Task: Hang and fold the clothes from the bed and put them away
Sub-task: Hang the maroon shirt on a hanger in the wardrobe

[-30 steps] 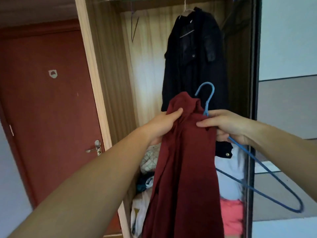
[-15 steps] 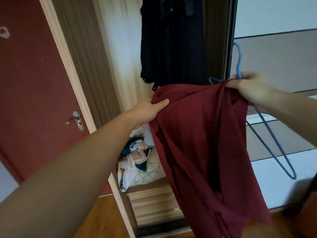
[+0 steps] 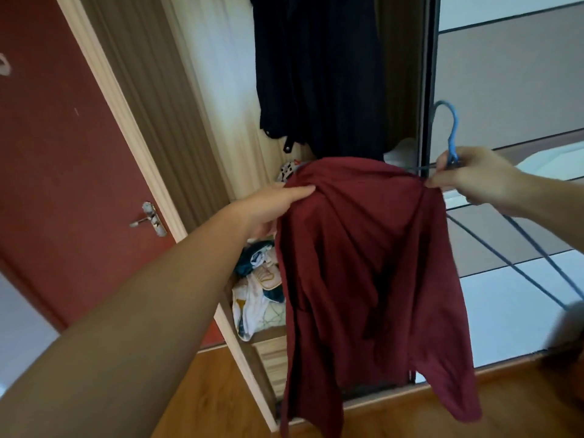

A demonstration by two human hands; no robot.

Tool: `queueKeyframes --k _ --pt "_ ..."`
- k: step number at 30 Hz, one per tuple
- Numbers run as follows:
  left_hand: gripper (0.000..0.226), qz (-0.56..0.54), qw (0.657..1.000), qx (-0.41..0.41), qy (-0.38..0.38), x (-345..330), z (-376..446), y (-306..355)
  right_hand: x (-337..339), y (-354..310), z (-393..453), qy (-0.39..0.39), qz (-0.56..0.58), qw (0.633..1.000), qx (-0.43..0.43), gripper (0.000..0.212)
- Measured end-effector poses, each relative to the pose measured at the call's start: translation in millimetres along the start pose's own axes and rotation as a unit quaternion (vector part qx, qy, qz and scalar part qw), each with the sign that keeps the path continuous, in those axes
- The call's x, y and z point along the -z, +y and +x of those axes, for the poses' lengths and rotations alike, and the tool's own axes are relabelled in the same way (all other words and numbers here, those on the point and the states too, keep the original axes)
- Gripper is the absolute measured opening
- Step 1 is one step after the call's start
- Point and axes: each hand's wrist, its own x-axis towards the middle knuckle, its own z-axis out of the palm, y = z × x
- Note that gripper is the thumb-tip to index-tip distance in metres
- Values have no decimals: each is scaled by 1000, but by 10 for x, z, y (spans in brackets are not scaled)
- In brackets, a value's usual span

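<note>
The left hand (image 3: pixel 271 203) pinches the maroon shirt (image 3: pixel 363 273) at its left shoulder; the shirt hangs between both grips before the open wardrobe (image 3: pixel 202 90). The right hand (image 3: pixel 474 178) grips the blue hanger (image 3: pixel 452 134) and apparently the shirt's right shoulder.

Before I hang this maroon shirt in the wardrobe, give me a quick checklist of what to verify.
1. Blue hanger gripped by right hand: ok.
2. Maroon shirt held by left hand: ok.
3. Shirt seated on both hanger arms: not ok, one arm sticks out bare at the right.
4. Space beside the black coat: cannot tell.
5. Wardrobe rail visible: not ok, out of frame.
</note>
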Motion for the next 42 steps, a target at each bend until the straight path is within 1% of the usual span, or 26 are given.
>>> queueKeyframes --k 1,3,5,7,8,11,13,15,18,19,21,24,28,30,33,35,37,38,40,42 --pt "10 -16 1000 -2 20 -20 12 22 -19 27 -14 10 10 1000 20 24" --pt "11 -15 998 -3 54 -62 42 49 -76 11 -66 28 51 997 52 28" --pt "10 9 998 -1 68 -116 72 41 -133 -3 -96 17 149 987 52 43" --pt "8 25 996 4 87 -161 111 -15 -186 20 -145 -36 246 968 24 57" --pt "9 24 995 10 98 -168 142 -44 -208 51 -177 -69 272 960 10 61" --pt "13 -12 992 29 121 -128 230 -102 -270 187 -288 -144 293 945 -34 62" --pt "13 -37 989 21 139 -62 271 -128 -288 280 -326 -162 297 939 -58 62" --pt "15 -35 987 6 156 6 277 -131 -312 363 -336 -161 278 944 -71 62" --pt "34 -5 983 -6 185 92 285 -96 -384 473 -360 -161 194 965 -76 61" --pt "37 11 982 -12 186 111 286 -77 -421 488 -375 -162 170 968 -81 60" --pt "30 51 982 -32 177 115 266 -27 -508 468 -402 -165 146 971 -95 60" --pt "23 80 983 -60 154 83 238 34 -690 286 -429 -159 120 975 -98 55" --pt "16 141 976 -95 134 28 236 85 -935 -21 -442 -134 136 977 -91 50" --pt "16 182 968 -119 125 5 199 122 -1040 -172 -448 -127 167 974 -82 50" --pt "17 235 954 -160 99 26 109 200 -1120 -333 -447 -109 242 961 -74 52" --pt "16 311 926 -195 91 118 62 242 -1112 -384 -426 -88 279 954 -66 53" --pt "14 408 882 -212 99 232 28 257 -1078 -398 -413 -74 303 948 -61 55" --pt "14 437 867 -216 106 279 19 255 -1062 -396 -412 -68 310 946 -61 57" --pt "17 454 855 -220 122 349 17 251 -1045 -391 -424 -55 321 944 -61 61" --pt "11 436 857 -234 145 342 6 276 -1052 -406 -439 -49 326 942 -60 62"
